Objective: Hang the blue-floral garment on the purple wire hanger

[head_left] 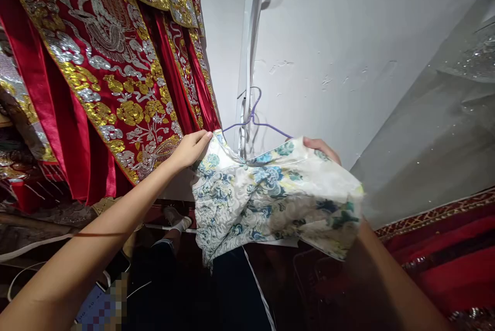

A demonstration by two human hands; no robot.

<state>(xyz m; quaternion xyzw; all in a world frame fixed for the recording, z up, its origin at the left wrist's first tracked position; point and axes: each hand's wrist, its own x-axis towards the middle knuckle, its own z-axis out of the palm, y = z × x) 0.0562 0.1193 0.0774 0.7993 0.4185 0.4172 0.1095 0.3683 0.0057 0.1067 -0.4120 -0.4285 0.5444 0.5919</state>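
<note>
Two bare forearms reach up and away from the viewer. Nearest, at seven o'clock, a phone (101, 304) with white cables lies on a dark surface below the left arm.

The left hand (191, 148), at ten o'clock of the garment, pinches one shoulder of a white floral dress (270, 197) printed in blue and green. The right hand (322, 148), at one o'clock, is mostly hidden behind the fabric; its fingers curl over the other shoulder, so it appears to grasp the cloth, though the grip itself is covered. The dress sits at the centre, draped over a purple wire hanger (253, 120) whose hook rises at twelve o'clock toward a pale strip on the white wall (328, 37).

Seating it well likely calls for an even pull on both shoulders so the collar centres under the hook.

Farther back, at ten o'clock, hang red robes with gold and silver embroidery (108, 63); at three o'clock, a clear plastic cover (436, 130).
</note>
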